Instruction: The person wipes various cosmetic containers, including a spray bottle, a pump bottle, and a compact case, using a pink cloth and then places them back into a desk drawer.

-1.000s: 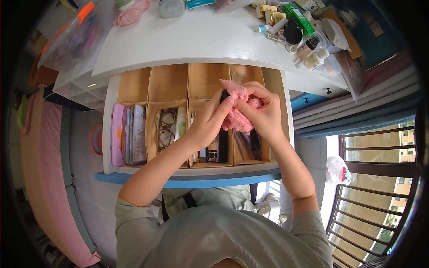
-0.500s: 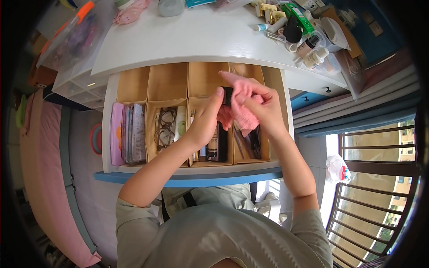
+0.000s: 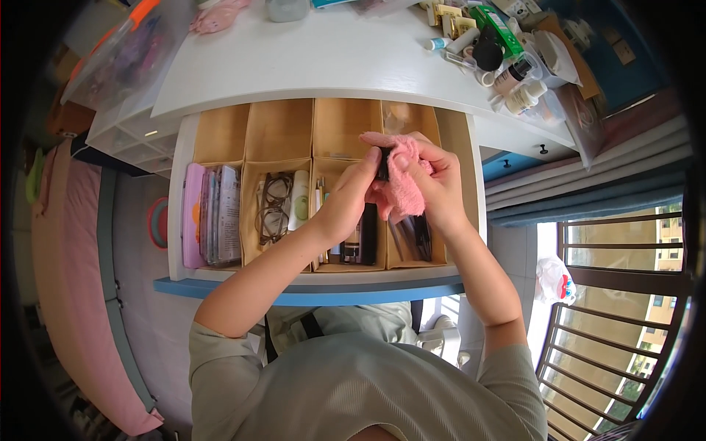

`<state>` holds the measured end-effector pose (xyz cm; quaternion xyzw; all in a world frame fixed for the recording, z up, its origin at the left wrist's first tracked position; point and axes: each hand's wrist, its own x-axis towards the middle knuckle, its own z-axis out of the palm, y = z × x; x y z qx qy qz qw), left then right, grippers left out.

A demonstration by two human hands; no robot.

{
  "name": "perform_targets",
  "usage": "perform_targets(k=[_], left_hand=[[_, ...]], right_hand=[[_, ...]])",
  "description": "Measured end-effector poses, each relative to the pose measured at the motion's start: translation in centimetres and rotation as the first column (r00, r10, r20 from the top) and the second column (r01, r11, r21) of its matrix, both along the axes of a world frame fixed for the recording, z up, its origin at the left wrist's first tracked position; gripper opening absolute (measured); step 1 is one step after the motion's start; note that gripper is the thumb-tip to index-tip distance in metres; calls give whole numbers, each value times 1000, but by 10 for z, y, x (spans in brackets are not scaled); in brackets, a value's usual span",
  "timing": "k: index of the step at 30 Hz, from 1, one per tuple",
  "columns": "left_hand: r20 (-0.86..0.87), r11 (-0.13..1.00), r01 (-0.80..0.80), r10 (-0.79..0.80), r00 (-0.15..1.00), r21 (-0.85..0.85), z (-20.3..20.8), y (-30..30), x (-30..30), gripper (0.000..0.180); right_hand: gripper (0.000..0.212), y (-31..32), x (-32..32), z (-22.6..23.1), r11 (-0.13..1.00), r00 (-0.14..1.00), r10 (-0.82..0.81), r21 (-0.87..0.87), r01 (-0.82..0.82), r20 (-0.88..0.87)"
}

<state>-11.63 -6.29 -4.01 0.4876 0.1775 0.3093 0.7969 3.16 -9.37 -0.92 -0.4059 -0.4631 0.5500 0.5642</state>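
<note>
Hands: two, one left hand and one right hand
Pink cloth in the hands: one
Black item in the hands: one
Open drawer: one
Compartments: eight, four behind and four in front
Purple case: one
Clear sleeves: several, too overlapped to count
Glasses: at least one pair, exact count unclear
Green-and-white tube: one
Drawer knobs: two
Green box: one
White bag: one
</note>
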Motion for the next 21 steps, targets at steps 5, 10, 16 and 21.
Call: perform_targets(k=[5,10,16,21], left_hand=[[-85,981,-193,191,978,-10,13,-12,11,54],[-2,993,-113,113,994,33,1,-6,6,46],[-281,729,-259,528,801,633,11,0,-3,30],[-283,585,-194,622,730,787,11,1,-3,32]], right_hand=[[17,5,10,-15,973,964,-49,232,-13,261],[19,-1,0,1,987,991,-105,130,94,81],[24,4,8,-8,986,991,-132,-105,132,6],[21,5,4,-4,985,985,-169,-40,170,18]])
